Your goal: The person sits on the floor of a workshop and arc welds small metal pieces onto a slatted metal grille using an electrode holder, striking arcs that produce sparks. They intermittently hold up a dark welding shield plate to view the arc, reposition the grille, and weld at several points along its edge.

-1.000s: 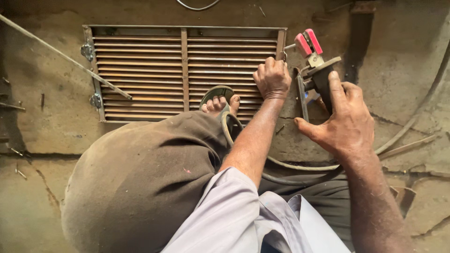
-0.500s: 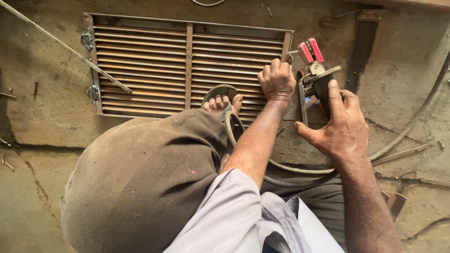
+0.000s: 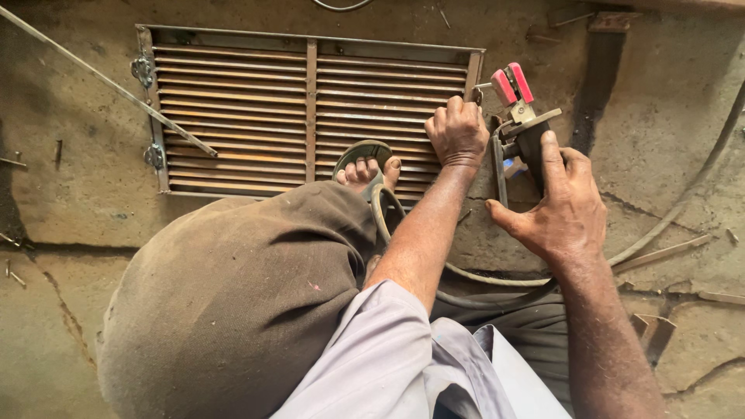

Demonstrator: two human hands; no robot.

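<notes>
Lying flat on the rough concrete floor (image 3: 683,140), a rusty slatted metal grille (image 3: 303,109): thin horizontal louvres in a rectangular frame, one upright bar down the middle, two hinges (image 3: 143,70) on its 9 o'clock edge. Resting on the frame's 3 o'clock edge, the left hand (image 3: 458,132), fingers curled tight together in a fist, knuckles up; cannot tell whether anything is pinched inside. Just beside it toward 3 o'clock, the right hand (image 3: 563,206) wrapped around a dark electrode holder (image 3: 524,128) with red-tipped lever jaws pointing to 12 o'clock, thumb stretched out toward 9 o'clock, other fingers closed on the grip. Touching the grille's 6 o'clock edge, a sandalled foot (image 3: 369,167), toes on the slats. Crossing the grille's 10 o'clock corner, a long thin rod (image 3: 109,81). Trailing from under the right wrist toward 3 o'clock, a thick cable (image 3: 660,225). Open floor at 9 o'clock and 12 o'clock of the frame; scrap metal strips (image 3: 660,252) scattered at 4 o'clock; bent knee (image 3: 233,295) filling 6 o'clock.
</notes>
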